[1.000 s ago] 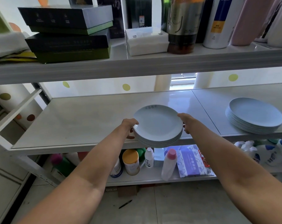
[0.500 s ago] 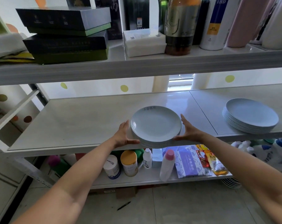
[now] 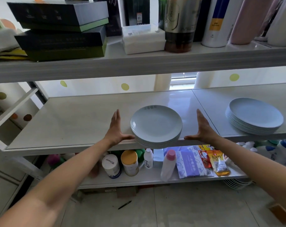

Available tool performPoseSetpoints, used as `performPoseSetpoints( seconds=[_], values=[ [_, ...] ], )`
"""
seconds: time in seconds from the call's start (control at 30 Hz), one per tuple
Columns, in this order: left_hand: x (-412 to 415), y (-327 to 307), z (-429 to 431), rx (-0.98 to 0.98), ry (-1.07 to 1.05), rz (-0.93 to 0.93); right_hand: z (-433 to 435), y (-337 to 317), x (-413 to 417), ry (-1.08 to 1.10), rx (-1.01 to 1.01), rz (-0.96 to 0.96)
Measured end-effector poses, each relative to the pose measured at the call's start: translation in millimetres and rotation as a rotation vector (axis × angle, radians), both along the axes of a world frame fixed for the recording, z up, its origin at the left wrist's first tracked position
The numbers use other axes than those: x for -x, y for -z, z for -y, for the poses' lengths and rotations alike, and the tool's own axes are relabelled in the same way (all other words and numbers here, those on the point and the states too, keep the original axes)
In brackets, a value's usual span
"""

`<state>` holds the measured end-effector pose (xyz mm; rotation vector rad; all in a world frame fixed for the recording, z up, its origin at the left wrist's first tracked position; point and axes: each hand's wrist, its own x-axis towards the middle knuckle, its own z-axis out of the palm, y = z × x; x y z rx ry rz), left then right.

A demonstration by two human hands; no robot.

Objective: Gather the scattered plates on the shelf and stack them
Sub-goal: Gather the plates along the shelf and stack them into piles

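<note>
With fingers spread flat, each hand (image 3: 117,128) (image 3: 203,128) flanks the plate stack (image 3: 156,126).

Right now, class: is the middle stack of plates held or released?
Released. The middle stack rests on the shelf; left hand and right hand are open beside it.

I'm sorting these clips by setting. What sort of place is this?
Probably a household storage or utility corner. An open white shelving unit holds stacked plates, boxes and bottles above, and cleaning bottles and snack packets below.
</note>
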<state>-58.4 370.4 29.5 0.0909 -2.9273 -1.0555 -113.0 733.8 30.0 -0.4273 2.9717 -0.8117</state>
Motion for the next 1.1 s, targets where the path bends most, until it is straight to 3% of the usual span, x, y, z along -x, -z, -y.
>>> performPoseSetpoints(
  seconds=[0.07, 0.17, 0.3, 0.37, 0.53, 1.1],
  values=[
    [-3.3, 0.3, -3.7, -0.020, 0.008, -0.048, 3.5, 5.0, 0.1, -0.009, 0.053, 0.042],
    [-5.7, 6.1, -18.5, -0.182, 0.023, 0.086, 25.0, 14.2, -8.7, -0.066, 0.235, 0.230],
    [0.3, 10.1, -45.5, -0.898, -0.174, 0.293, 63.9, 26.1, -14.5, 0.233, 1.075, 0.612],
    [6.9, 5.6, -59.6, -1.139, -0.290, 0.325, 79.4, 31.4, -11.4, 0.276, 1.287, 0.695],
    [22.4, 0.2, -73.7, -1.358, -0.361, 0.361, 93.5, 24.3, -2.7, 0.449, 1.356, 0.712],
    [50.8, 4.0, -73.7, -1.302, -0.390, 0.334, 97.5, 25.7, 31.6, 0.581, 1.329, 0.687]
  ],
)
